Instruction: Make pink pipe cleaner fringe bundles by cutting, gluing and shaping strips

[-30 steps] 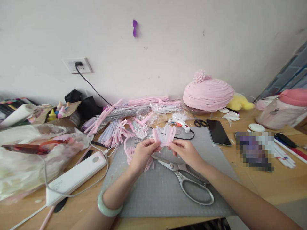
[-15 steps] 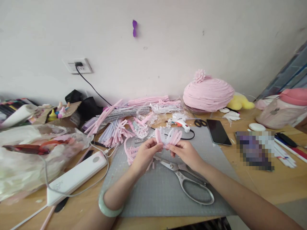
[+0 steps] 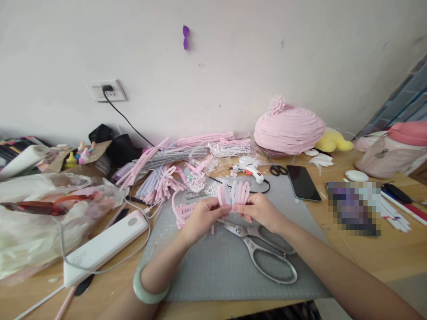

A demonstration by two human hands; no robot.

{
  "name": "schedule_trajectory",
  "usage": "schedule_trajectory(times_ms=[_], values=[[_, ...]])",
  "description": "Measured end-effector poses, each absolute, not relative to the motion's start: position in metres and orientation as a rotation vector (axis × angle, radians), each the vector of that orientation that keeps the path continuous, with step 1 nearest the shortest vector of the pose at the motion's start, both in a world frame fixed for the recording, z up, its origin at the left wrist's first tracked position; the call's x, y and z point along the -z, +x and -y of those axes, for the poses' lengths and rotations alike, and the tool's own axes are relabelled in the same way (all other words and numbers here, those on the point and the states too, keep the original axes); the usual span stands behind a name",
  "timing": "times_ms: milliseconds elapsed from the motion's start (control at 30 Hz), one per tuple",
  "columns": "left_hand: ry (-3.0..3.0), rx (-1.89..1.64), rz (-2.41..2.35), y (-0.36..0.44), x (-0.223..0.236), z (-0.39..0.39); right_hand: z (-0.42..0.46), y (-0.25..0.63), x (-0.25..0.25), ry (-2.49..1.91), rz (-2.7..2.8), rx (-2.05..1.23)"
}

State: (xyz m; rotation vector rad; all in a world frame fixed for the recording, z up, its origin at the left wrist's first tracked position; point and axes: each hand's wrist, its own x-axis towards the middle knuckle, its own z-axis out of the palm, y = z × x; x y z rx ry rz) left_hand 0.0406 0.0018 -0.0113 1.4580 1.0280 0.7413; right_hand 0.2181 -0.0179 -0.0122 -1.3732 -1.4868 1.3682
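Between my two hands is a small bundle of looped pink and pale lilac pipe cleaners (image 3: 234, 194), its loops pointing up. My left hand (image 3: 207, 215) pinches its lower left side between thumb and fingers, and my right hand (image 3: 260, 210) pinches the lower right. The thumbs nearly meet at the bundle's base. Below the hands, a pair of metal scissors (image 3: 267, 262) lies on the grey cutting mat (image 3: 207, 275), handles towards the lower right and blade tips partly hidden. Left of my left hand rest more pink pipe cleaner pieces (image 3: 182, 213).
Bundles of pipe cleaners (image 3: 160, 184) and a white glue gun (image 3: 255, 173) lie behind the mat. A phone (image 3: 303, 183) and black-handled scissors (image 3: 278, 170) sit to the right. A white power strip (image 3: 106, 249) with cables is at left. A pink wrapped dome (image 3: 289, 131) stands by the wall.
The bundle's loops stand more upright and narrower, with a gap down the middle. My hands hold the same grip and have shifted only slightly.
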Motion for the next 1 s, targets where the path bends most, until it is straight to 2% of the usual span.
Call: schedule_trajectory(times_ms=[133,333,733,1000], values=[[1.452,-0.744,-1.004,0.041,0.007,-0.001,0.016,0.218,0.017,-1.338,1.431,-1.433],[1.244,-0.993,-1.097,0.047,0.006,0.001,0.013,0.216,0.025,-1.312,1.31,-1.368],[1.267,-0.871,-1.037,0.046,0.015,0.003,0.019,0.208,0.021,-1.399,1.345,-1.29],[1.006,-1.057,-0.965,0.052,0.022,0.004,0.021,0.198,0.028,-1.333,1.21,-1.219]])
